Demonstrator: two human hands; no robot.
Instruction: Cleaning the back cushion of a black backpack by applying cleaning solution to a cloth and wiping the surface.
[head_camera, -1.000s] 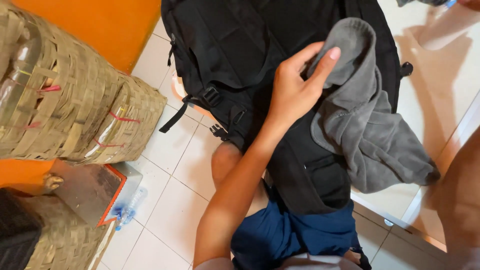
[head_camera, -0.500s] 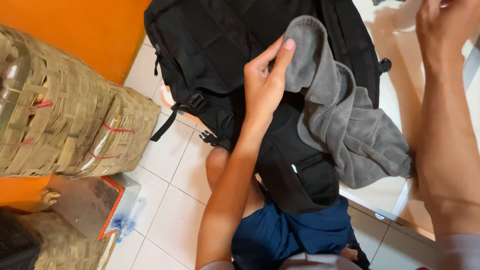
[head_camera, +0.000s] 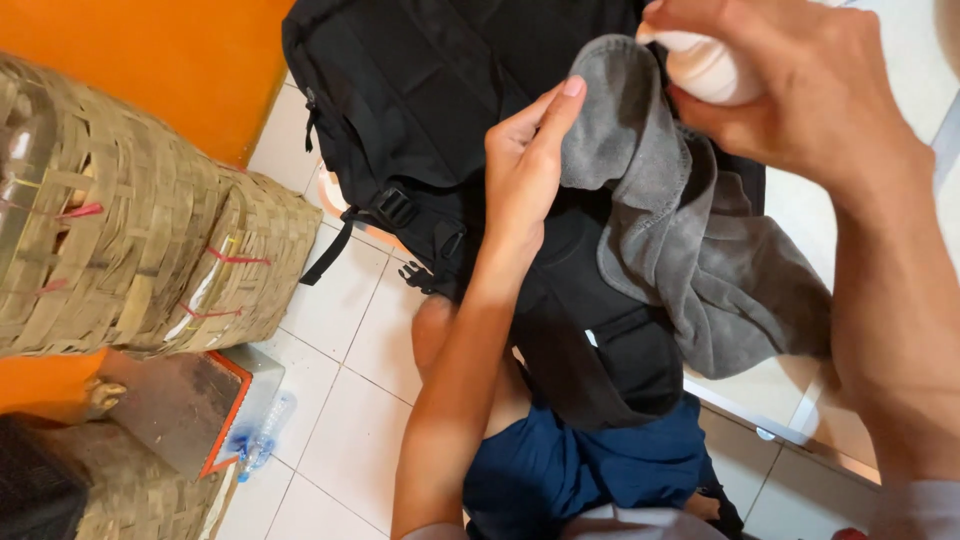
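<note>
Head view, looking straight down. Centre of the frame, the left hand (head_camera: 525, 170) has its fingers and thumb pinched closed on the upper edge of a grey cloth (head_camera: 690, 260), holding that edge up. The rest of the cloth drapes down and to the right across a black backpack (head_camera: 420, 120) that fills the upper middle of the frame and rests over the person's lap.

Upper right, the right hand (head_camera: 800, 90) is wrapped shut around a white bottle (head_camera: 700, 65). Only its rounded end shows past the fingers, hard against the top of the cloth; whether it has a nozzle I cannot tell.

My read: this is the wetting step, the cloth being dosed from the bottle and not yet wiping anything. The next move calls for the bottle's end to be kept aimed at the gathered patch beside the left fingertips, and the left pinch held firm so the fabric does not slide off the backpack.

Lower middle, blue shorts (head_camera: 590, 470) and a bare knee show below the bag. Left side, two woven baskets (head_camera: 150, 240) stand against an orange wall (head_camera: 190, 60). Lower left, a small plastic bottle (head_camera: 262, 440) lies on the white tiled floor (head_camera: 340, 400) beside an orange-edged tray.
</note>
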